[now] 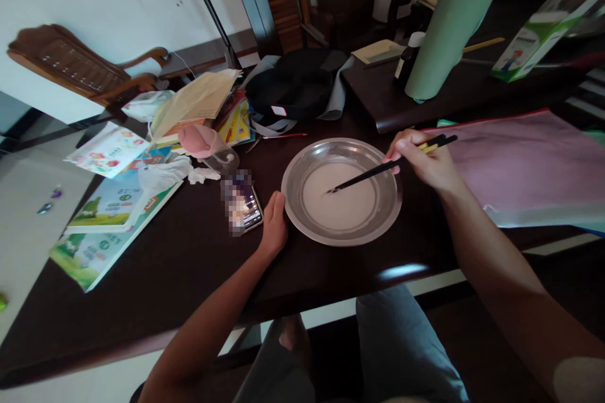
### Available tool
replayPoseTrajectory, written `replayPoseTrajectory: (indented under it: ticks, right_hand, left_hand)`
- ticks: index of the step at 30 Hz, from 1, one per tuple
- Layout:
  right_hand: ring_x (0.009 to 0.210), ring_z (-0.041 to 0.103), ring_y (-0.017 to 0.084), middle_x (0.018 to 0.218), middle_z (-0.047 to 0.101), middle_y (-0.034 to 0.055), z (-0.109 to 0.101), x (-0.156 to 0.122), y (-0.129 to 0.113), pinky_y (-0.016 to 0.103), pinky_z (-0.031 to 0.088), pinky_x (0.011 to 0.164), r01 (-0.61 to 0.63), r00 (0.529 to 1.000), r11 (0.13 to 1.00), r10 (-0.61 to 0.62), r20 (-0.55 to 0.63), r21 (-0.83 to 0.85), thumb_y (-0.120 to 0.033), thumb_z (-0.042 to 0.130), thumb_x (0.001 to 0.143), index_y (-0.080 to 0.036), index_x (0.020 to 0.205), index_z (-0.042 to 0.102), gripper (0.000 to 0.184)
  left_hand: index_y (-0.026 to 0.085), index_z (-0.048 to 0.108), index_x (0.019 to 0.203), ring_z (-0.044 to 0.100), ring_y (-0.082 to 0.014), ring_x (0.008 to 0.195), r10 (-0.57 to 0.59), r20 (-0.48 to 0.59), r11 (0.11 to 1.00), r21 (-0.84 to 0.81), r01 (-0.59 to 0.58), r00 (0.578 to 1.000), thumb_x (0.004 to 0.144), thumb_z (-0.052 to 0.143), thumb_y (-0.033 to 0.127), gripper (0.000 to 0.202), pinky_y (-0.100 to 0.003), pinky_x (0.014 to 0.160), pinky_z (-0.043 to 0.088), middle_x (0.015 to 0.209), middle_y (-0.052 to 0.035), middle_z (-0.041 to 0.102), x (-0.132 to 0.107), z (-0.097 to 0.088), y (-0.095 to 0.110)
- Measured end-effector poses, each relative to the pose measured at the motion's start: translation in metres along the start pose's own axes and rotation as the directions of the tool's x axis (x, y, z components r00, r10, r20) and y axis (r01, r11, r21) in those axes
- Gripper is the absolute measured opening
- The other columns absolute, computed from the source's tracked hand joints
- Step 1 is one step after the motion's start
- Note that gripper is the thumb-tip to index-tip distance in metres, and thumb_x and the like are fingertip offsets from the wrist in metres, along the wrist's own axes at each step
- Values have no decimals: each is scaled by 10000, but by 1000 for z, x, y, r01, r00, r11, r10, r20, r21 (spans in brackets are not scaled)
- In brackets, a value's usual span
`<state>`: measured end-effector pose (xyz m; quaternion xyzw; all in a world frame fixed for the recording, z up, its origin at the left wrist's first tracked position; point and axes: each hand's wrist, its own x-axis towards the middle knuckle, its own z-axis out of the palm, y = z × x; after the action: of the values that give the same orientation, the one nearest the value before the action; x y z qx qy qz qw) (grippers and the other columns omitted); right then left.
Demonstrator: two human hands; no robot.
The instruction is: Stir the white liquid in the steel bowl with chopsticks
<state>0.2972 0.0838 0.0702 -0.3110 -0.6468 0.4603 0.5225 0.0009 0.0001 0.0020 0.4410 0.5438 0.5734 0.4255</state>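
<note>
A round metal basin (288, 217) stands on the dark table, holding a whitish liquid (338, 204). My right hand (423, 157) is closed around a pair of black chopsticks (368, 173) with yellowish marks near their upper ends. Their tips dip into the liquid near the basin's middle. At the basin's left side, my left hand (275, 223) grips the rim, its fingers together and partly hidden. Just left of that hand lies a phone (255, 208) with its screen lit and partly blurred out.
Books (113, 208), papers and a pink-topped clear container (201, 141) crowd the left. A black bag (297, 85) lies behind the basin. At the right are a pink zip folder (524, 167), a tall green cylinder (454, 31) and a dark bottle (407, 63). The table's front edge runs before my knees.
</note>
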Motion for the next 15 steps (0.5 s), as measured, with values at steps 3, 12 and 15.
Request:
replayPoseTrajectory:
  ticks: [3,12,15]
  right_hand:
    - [397,514,77,570,632,4,-5,3,0,242,388,396,53,989,998,-47,-140,37,-383,646,875,-187,597,624,341]
    - [510,610,104,679,689,23,1,-1,2,252,487,482,-33,998,999,33,52,1,-414,643,874,-196,677,657,295]
    - [443,558,87,621,669,15,-3,2,1,246,438,439,32,996,999,-32,-84,2,-389,650,874,-195,632,645,311]
  left_hand:
    - [212,413,634,289,-120,574,5,1,1000,25,-5,1000,849,540,630,487,-259,552,334,629,45,338,0,0,1]
    - [213,416,638,278,-122,573,-9,6,1000,24,9,1000,850,538,630,484,-262,544,314,628,46,324,0,-2,0]
    - [210,425,649,283,-119,571,-24,6,1000,7,24,1000,848,538,632,480,-257,540,315,628,47,330,0,-1,-1]
